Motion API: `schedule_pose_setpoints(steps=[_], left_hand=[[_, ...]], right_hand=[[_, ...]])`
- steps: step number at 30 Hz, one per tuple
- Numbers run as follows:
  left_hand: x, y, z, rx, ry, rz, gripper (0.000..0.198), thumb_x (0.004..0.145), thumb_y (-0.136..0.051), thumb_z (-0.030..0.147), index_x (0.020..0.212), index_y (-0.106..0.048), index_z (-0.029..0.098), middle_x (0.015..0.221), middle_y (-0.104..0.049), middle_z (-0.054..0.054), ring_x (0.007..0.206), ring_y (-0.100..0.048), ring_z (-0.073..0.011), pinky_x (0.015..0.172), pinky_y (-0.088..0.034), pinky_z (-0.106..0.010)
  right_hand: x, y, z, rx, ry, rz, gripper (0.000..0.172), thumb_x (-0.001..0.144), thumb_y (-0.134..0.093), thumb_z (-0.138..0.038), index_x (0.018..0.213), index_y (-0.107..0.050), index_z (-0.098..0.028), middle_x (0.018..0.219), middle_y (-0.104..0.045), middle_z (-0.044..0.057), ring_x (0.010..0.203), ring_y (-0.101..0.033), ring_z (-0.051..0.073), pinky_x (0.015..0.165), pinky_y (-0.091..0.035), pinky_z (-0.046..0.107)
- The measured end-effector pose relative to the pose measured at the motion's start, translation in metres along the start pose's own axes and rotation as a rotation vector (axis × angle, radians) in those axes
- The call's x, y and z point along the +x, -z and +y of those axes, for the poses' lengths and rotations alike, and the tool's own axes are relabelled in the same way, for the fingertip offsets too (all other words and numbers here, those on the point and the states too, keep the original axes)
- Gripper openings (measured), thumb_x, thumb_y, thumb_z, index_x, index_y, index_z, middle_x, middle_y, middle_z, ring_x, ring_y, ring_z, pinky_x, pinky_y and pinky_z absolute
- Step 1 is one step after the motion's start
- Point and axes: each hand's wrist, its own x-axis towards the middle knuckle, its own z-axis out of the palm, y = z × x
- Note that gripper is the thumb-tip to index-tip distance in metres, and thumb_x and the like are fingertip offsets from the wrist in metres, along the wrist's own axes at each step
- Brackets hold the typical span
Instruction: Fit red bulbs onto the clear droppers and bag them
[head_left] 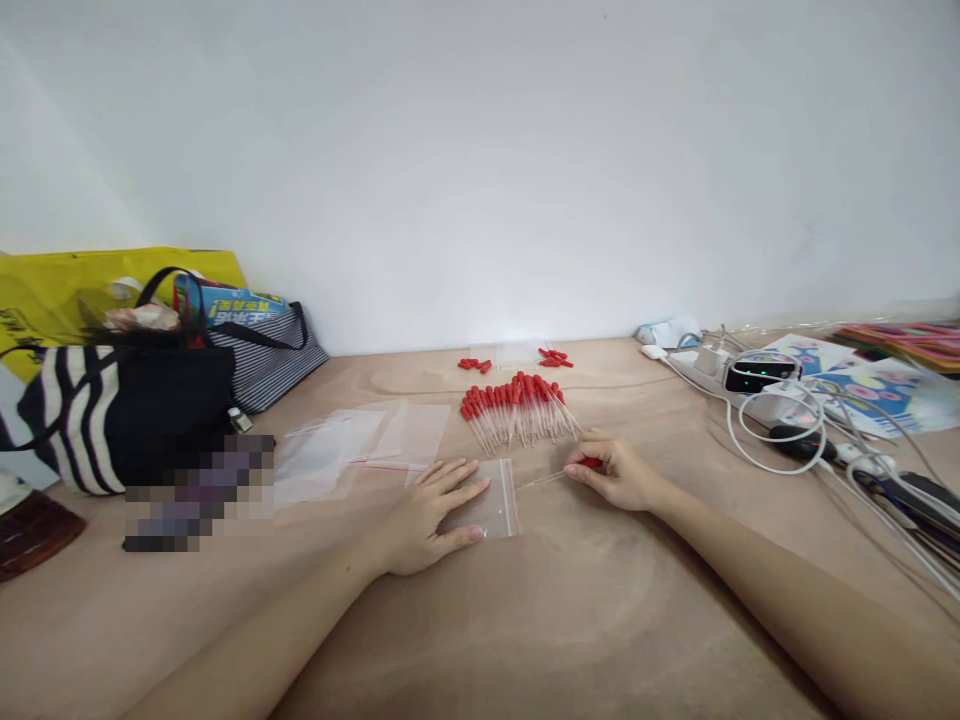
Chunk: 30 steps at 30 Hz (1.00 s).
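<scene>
My left hand (439, 515) lies flat with its fingers spread over a small clear zip bag (496, 500), whose sealing strip faces right. To the right, my right hand (611, 472) pinches a dropper (592, 463) by its red bulb; the thin clear tube points left at the bag's strip end. Whether the tube's tip touches the bag I cannot tell. Just beyond both hands, a row of several red-bulbed droppers (517, 395) lies fanned on the wooden table (540, 620). More clear zip bags (330, 450) overlap on the left of my left hand.
Near the wall lie loose red bulbs (474, 365) and another red cluster (555, 358). A striped black bag (150, 410), a striped pouch (266, 360) and a yellow bag (210, 262) stand at left. Cables (727, 420), a power strip (697, 372) and printed sheets (870, 395) are at right.
</scene>
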Motion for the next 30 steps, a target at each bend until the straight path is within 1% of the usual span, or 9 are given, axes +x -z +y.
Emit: schedule_pose_setpoints(steps=[6,17,22,25,26,28,30], left_hand=[[0.0,0.0,0.001,-0.004,0.006,0.0,0.058,0.084,-0.038,0.054,0.133,-0.032,0.024,0.142,-0.022,-0.007,0.13,-0.019,-0.0264,0.104,-0.019,-0.048],[0.001,0.0,0.001,-0.007,0.007,0.013,0.057,0.083,-0.039,0.054,0.132,-0.034,0.025,0.142,-0.024,-0.007,0.129,-0.02,-0.0272,0.104,-0.019,-0.048],[0.005,-0.002,0.005,-0.017,0.026,0.043,0.057,0.083,-0.042,0.05,0.132,-0.035,0.022,0.14,-0.028,-0.009,0.129,-0.023,-0.0264,0.104,-0.02,-0.048],[0.01,-0.007,0.009,-0.037,0.007,0.103,0.053,0.083,-0.045,0.047,0.129,-0.039,0.023,0.138,-0.032,-0.009,0.127,-0.026,-0.0269,0.104,-0.019,-0.048],[0.011,-0.009,0.011,-0.05,-0.004,0.131,0.051,0.082,-0.046,0.045,0.128,-0.041,0.023,0.136,-0.035,-0.009,0.125,-0.029,-0.027,0.103,-0.022,-0.048],[0.015,-0.013,0.016,-0.085,-0.019,0.193,0.049,0.08,-0.05,0.043,0.124,-0.045,0.022,0.129,-0.042,-0.01,0.118,-0.039,-0.0262,0.097,-0.032,-0.044],[0.018,-0.016,0.02,-0.115,-0.023,0.26,0.046,0.077,-0.054,0.041,0.117,-0.051,0.019,0.115,-0.05,-0.01,0.105,-0.048,-0.0241,0.088,-0.041,-0.039]], right_hand=[[0.0,0.0,0.0,0.02,-0.001,0.015,0.021,0.081,-0.05,-0.03,0.067,-0.06,-0.018,0.065,-0.055,0.003,0.068,-0.05,0.015,0.065,-0.039,0.028],[-0.001,-0.002,-0.002,0.051,-0.015,0.03,0.017,0.079,-0.052,-0.028,0.069,-0.06,-0.018,0.067,-0.056,0.003,0.069,-0.051,0.015,0.065,-0.039,0.028],[0.002,-0.016,-0.012,0.151,-0.061,-0.004,0.014,0.078,-0.054,-0.029,0.072,-0.062,-0.019,0.071,-0.06,0.002,0.07,-0.054,0.014,0.066,-0.041,0.027],[0.006,-0.029,-0.021,0.257,-0.163,0.017,0.013,0.073,-0.061,-0.031,0.075,-0.06,-0.018,0.072,-0.061,0.002,0.066,-0.054,0.012,0.062,-0.042,0.025],[0.007,-0.033,-0.023,0.289,-0.2,0.029,0.015,0.07,-0.063,-0.031,0.075,-0.059,-0.017,0.071,-0.061,0.001,0.063,-0.054,0.012,0.06,-0.042,0.024],[0.008,-0.037,-0.026,0.316,-0.242,0.025,0.017,0.066,-0.067,-0.03,0.072,-0.059,-0.017,0.067,-0.059,0.0,0.06,-0.052,0.011,0.057,-0.041,0.023],[0.009,-0.038,-0.025,0.308,-0.231,-0.015,0.014,0.067,-0.066,-0.029,0.071,-0.06,-0.017,0.066,-0.057,-0.001,0.058,-0.049,0.01,0.055,-0.04,0.022]])
